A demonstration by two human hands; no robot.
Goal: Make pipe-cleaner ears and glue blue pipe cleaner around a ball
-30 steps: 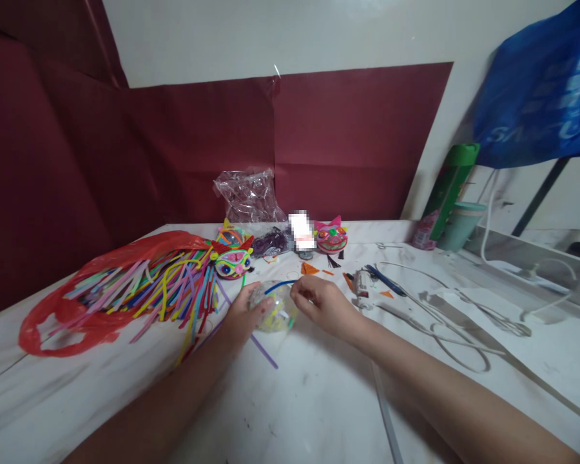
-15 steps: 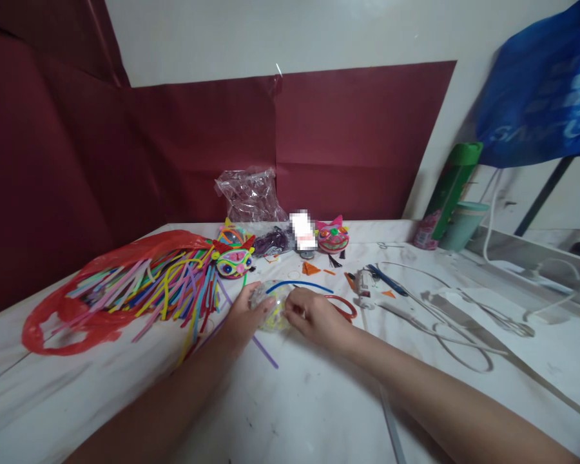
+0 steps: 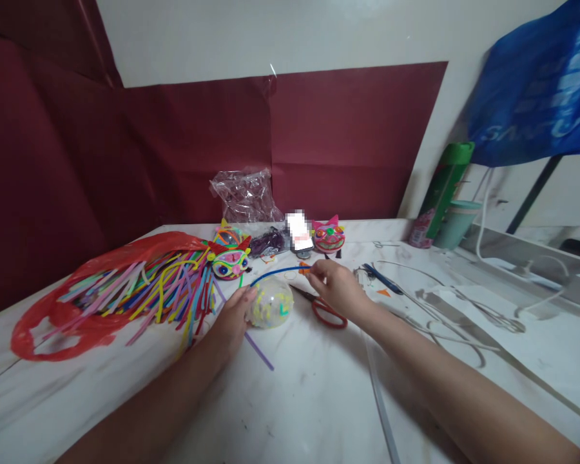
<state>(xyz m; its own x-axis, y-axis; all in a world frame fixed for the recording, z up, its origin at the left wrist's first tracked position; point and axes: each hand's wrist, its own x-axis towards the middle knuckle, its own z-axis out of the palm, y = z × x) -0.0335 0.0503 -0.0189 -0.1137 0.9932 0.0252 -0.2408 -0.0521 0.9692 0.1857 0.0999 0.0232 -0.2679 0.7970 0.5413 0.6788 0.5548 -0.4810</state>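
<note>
Maroon sheet (image 3: pixel 357 142) spans upper ctr & left of frame; white marbled table (image 3: pixel 290 412) fills lower half. Blue bag (image 3: pixel 526 96) hangs upper R corner. Red plastic bag (image 3: pixel 149 241) lies open mid-L, w/ a bundle of coloured strips (image 3: pixel 169 287) on it. Green can (image 3: pixel 447 190) leans nr R edge of frame, beside a pale cup (image 3: pixel 459 225).

R hand (image 3: pixel 338 290), just R of ctr: thumb & fingertips pressed tog., pinching R end of blue strip. L hand (image 3: pixel 236 316), just L of ctr: curled on L side of clear ball, thumb showing, other fingers mostly hidden.

Clear ball (image 3: pixel 274 301), yellow/green bits on it, sits lower ctr, btwn the hands: touching L hand, apart fr. R. Red-handled scissors (image 3: pixel 331 316) on table, R of ball, partly under R hand in view. Pink animal head (image 3: pixel 328 238) farther back, abv R hand.

Blue strip (image 3: pixel 278 271) arcs over top of ball, hand to hand; its L end's at L thumb, can't tell if gripped there.
</note>
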